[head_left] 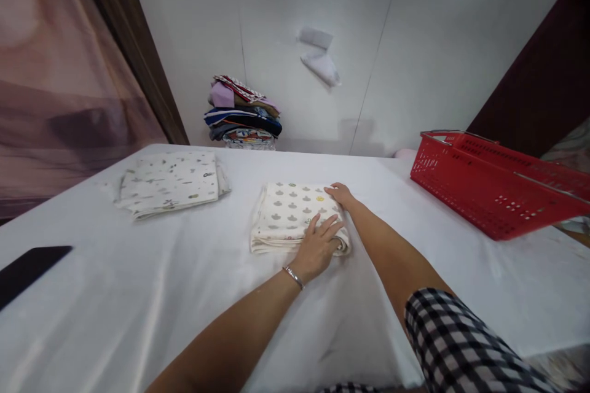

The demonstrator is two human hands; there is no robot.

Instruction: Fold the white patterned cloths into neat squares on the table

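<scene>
A folded white cloth (288,212) with grey, mushroom-like prints and a few coloured motifs lies in front of me, its layers showing along the near edge. My left hand (318,247) rests on its near right part, fingers spread over the top; a silver bracelet circles that wrist. At the far right corner my right hand (341,194) touches the cloth with its fingers stretched over the edge. Part of that hand's underside is hidden. To the left lies another folded white cloth (173,181) with small scattered prints, apart from both hands.
A white-covered table (184,295) carries both cloths. On the right stands a red plastic basket (488,187) with metal handles. A black flat object (30,267) lies at the left edge. Behind the table rises a stack of folded clothes (243,113) by the wall.
</scene>
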